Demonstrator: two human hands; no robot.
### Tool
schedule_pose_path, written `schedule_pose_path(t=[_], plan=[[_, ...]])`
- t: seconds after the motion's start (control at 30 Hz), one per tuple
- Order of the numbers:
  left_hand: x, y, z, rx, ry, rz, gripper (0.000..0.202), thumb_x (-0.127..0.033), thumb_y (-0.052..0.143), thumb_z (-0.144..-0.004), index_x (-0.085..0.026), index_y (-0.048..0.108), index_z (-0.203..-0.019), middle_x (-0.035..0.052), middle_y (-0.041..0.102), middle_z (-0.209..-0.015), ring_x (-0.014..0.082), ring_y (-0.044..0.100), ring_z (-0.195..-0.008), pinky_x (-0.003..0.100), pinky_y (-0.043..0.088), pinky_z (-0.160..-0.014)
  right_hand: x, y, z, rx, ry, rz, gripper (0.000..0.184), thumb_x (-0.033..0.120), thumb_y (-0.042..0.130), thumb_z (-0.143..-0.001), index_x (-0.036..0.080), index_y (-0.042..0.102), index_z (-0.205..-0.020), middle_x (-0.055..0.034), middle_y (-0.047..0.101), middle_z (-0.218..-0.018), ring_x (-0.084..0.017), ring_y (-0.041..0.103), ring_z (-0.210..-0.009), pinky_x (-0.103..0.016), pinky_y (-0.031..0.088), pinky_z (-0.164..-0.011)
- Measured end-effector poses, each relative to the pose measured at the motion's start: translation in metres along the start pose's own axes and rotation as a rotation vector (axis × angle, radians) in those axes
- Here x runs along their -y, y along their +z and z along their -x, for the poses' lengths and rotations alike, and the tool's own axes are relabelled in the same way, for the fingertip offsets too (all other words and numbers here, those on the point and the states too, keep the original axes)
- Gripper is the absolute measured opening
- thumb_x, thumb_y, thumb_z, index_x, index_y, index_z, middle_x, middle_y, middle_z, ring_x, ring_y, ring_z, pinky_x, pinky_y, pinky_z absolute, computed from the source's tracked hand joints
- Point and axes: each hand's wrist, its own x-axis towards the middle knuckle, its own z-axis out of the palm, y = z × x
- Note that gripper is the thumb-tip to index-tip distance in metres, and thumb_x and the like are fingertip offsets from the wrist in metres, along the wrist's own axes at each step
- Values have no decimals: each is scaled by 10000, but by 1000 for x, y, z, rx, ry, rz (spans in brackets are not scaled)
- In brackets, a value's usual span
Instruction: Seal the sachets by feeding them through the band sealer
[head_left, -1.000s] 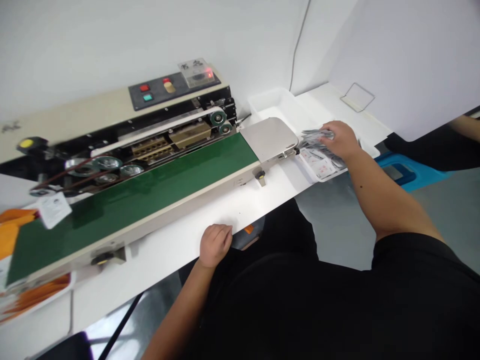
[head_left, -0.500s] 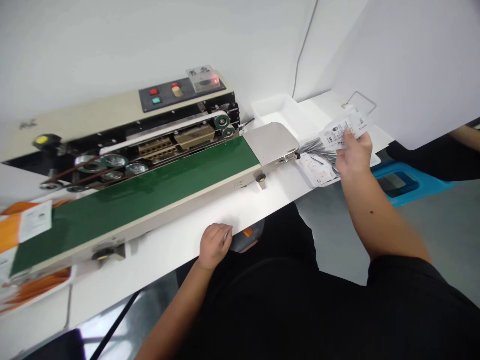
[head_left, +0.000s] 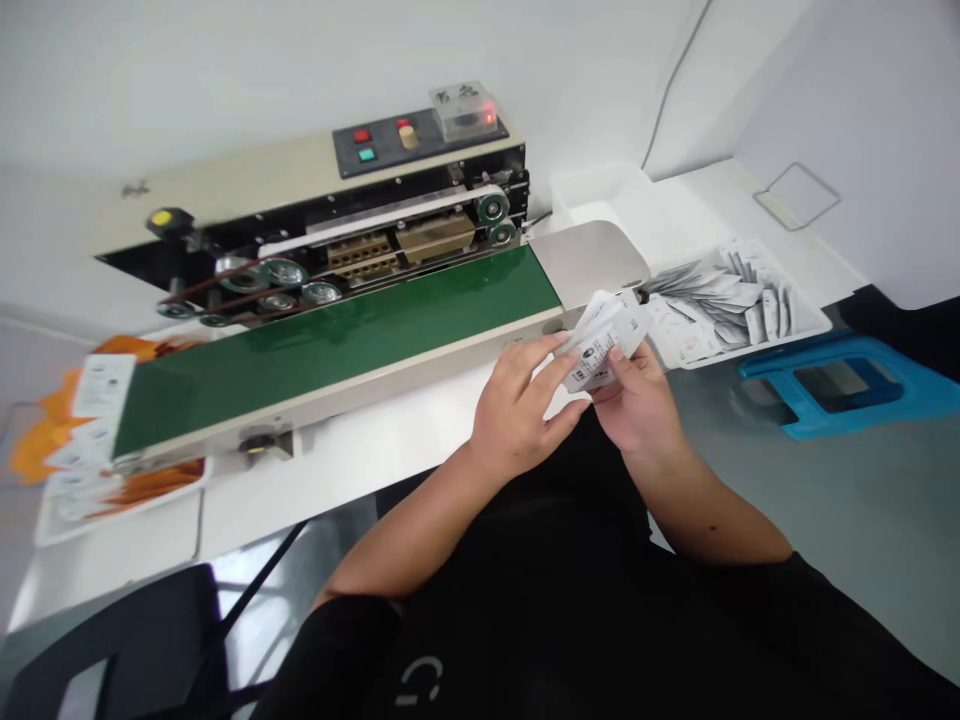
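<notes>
A small fanned stack of white printed packets [head_left: 600,335] is between my two hands, in front of the right end of the sealing machine. My right hand [head_left: 641,400] grips the stack from the right, its thumb on the printed face. At the left edge, my left hand [head_left: 521,405] has its fingers on the packets, and its thumb stretches below them. Whatever may lie in the left palm is hidden. Just beyond, a white tray [head_left: 814,325] holds many more such packets, grey edges showing.
The band sealer [head_left: 247,165] with its green conveyor belt [head_left: 337,350] runs along the table. Orange and white pouches [head_left: 105,385] lie at its left end, above a white bin [head_left: 199,480]. A blue stool [head_left: 900,395] stands at right, a black chair [head_left: 150,640] lower left.
My right hand has brought the packets from above the tray leftward and toward me. My left hand has risen from the table edge to meet them. The view has shifted right.
</notes>
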Motion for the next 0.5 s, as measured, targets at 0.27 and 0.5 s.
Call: schedule_pose_path(t=[0.27,0.5], plan=[[10,12,6,85,-191,42,463,-305,646,-1045,-263,548,-1495,126,639,-1379,264,649,-1258,434,575,-1059,-18,-2,8,26,136,-13,324,309,850,-876,332,697,-1160,19,788,-1185,-202,760,-1097,-354,668,-867],[15,8,16,235,-261,22,327,-182,736,-949,-266,667,-1257,120,612,-1404,291,635,-1254,454,602,-1005,-32,-19,-1,25,327,-140,267,438,720,-992,307,713,-1225,17,796,-1207,-191,773,-1024,-299,646,-715]])
